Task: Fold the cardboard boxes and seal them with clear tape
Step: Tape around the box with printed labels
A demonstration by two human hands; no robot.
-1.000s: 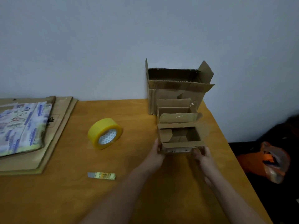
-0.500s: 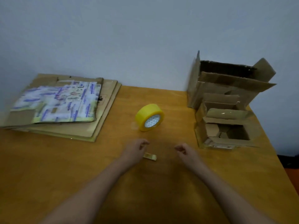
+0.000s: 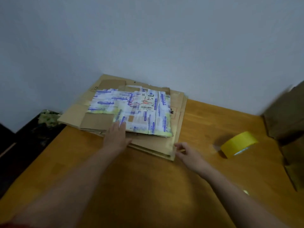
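A person's left hand [image 3: 117, 136] lies flat on the near edge of a stack of flattened cardboard boxes [image 3: 178, 109] at 12 o'clock on the wooden table [image 3: 148, 186]. Its fingers are straight and close together, their tips on the label-covered top sheet [image 3: 139, 112]. The right hand [image 3: 186, 153] sits just beside the stack's near right corner, at about 2 o'clock from the left hand, with its fingers loosely curled and slightly apart; no hold on the cardboard is visible. A yellow roll of tape [image 3: 238, 143] stands on edge at 3 o'clock, well apart from both hands and untouched. Beyond it, at the frame's right edge, brown cartons [image 3: 286, 116] stand upright, too blurred to tell whether they are sealed. The work looks to be at the start of another box: several sheets in the stack lie flat and unfolded, none is lifted, and the tape is not in hand. By this showing, the next sheet has yet to be drawn off, opened into shape, closed at the flaps and taped, and the sheets under it wait for the same.
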